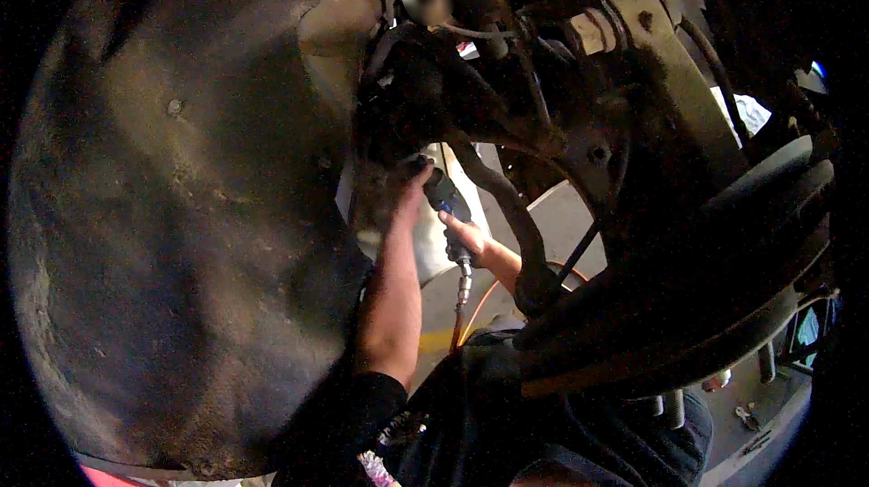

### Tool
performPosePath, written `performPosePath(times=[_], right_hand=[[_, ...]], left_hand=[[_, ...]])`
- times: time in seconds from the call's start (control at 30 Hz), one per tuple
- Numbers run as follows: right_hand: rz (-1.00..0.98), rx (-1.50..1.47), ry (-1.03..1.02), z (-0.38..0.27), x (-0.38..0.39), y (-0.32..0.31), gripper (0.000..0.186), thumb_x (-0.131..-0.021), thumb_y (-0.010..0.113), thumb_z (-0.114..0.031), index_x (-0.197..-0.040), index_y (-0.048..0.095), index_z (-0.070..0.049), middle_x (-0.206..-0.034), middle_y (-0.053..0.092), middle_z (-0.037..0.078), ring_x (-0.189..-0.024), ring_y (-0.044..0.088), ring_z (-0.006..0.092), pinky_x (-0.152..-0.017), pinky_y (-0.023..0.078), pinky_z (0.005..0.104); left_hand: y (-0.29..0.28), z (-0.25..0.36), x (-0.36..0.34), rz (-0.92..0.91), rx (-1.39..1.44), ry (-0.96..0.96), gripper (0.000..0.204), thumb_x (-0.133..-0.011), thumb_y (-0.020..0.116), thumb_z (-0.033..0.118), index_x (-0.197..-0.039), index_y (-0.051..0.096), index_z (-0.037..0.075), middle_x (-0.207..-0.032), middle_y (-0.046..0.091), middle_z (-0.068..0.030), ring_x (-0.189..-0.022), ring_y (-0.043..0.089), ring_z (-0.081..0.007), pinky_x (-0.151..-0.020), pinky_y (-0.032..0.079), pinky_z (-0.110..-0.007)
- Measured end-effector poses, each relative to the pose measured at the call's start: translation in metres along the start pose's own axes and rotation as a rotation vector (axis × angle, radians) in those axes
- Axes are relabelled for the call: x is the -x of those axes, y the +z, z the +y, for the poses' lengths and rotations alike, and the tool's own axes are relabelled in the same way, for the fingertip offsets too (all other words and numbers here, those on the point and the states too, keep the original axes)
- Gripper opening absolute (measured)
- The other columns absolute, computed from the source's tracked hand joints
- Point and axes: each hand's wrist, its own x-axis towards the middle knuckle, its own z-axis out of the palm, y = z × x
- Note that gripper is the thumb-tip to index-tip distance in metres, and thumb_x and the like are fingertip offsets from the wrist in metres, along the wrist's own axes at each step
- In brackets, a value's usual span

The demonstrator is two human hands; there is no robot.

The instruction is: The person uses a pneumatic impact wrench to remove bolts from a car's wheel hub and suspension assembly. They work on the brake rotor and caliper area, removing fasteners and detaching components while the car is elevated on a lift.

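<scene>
Two hands on a dark air tool, deep inside a wheel arch.
The right hand [466, 235] is closed round the grip of the air tool [444, 195], which points toward eleven o'clock; the left hand [418, 181] is at its nose, too shadowed to tell whether its fingers are closed. At six o'clock a shiny, ribbed metal coupling [464, 281] joins a smooth hose [458, 324]. Working room is a narrow gap: at nine o'clock the edge of the scuffed, bulging wheel-arch liner [181, 224], at three a dark, bent metal bar [516, 202]. A bolted, dull metal bracket [683, 80] stands at two; the broad, round brake disc [652, 315] crowds four. Grey floor [570, 224] shows beyond the bar, in dim light.
</scene>
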Motion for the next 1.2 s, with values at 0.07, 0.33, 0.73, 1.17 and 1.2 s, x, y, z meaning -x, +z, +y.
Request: performPosePath(times=[0.07, 0.33, 0.73, 1.17, 1.2], right_hand=[[-0.017, -0.032, 0.031, 0.005, 0.005, 0.017, 0.049, -0.077, 0.068, -0.053, -0.078, 0.05, -0.007, -0.063, 0.049, 0.003, -0.048, 0.05, 0.0171, -0.044, 0.043, 0.033], [-0.03, -0.121, 0.084, 0.01, 0.01, 0.025, 0.05, -0.075, 0.07, -0.054, -0.074, 0.048, -0.009, -0.062, 0.047, 0.003, -0.048, 0.049, 0.0176, -0.044, 0.043, 0.0324], [0.086, -0.127, 0.109, -0.001, 0.014, 0.036, 0.039, -0.077, 0.071, -0.041, -0.071, 0.046, -0.011, -0.057, 0.045, 0.001, -0.045, 0.048, 0.0169, -0.043, 0.044, 0.0322], [0.044, -0.123, 0.131, 0.014, 0.009, 0.037, 0.04, -0.078, 0.07, -0.041, -0.067, 0.043, -0.014, -0.054, 0.043, -0.001, -0.04, 0.043, 0.0148, -0.04, 0.04, 0.0316], [0.03, -0.151, 0.109, 0.015, 0.007, 0.034, 0.04, -0.078, 0.069, -0.041, -0.066, 0.042, -0.014, -0.053, 0.043, -0.001, -0.04, 0.042, 0.0148, -0.039, 0.039, 0.0312]], left_hand=[[-0.023, -0.01, -0.012, -0.159, 0.093, 0.001, 0.034, -0.075, 0.073, 0.017, -0.105, 0.064, 0.003, -0.107, 0.063, -0.0064, -0.101, 0.055, -0.0197, -0.091, 0.041, -0.032], [-0.011, -0.009, -0.011, -0.083, 0.152, 0.036, 0.037, -0.073, 0.072, 0.014, -0.108, 0.062, 0.007, -0.106, 0.063, -0.0056, -0.097, 0.056, -0.0206, -0.085, 0.044, -0.032], [0.027, -0.052, -0.014, 0.434, -0.128, -0.087, 0.056, -0.075, 0.069, 0.03, -0.116, 0.054, -0.004, -0.117, 0.055, -0.0234, -0.107, 0.053, -0.0353, -0.093, 0.042, -0.041], [0.006, 0.145, 0.012, 0.319, 0.246, 0.52, 0.025, -0.077, 0.065, 0.017, -0.094, 0.062, 0.0, -0.087, 0.064, -0.012, -0.081, 0.06, -0.0218, -0.078, 0.047, -0.033], [0.007, 0.145, 0.008, 0.33, 0.112, 0.557, 0.021, -0.077, 0.065, 0.017, -0.089, 0.063, 0.0, -0.082, 0.065, -0.0115, -0.076, 0.06, -0.0216, -0.074, 0.048, -0.033]])
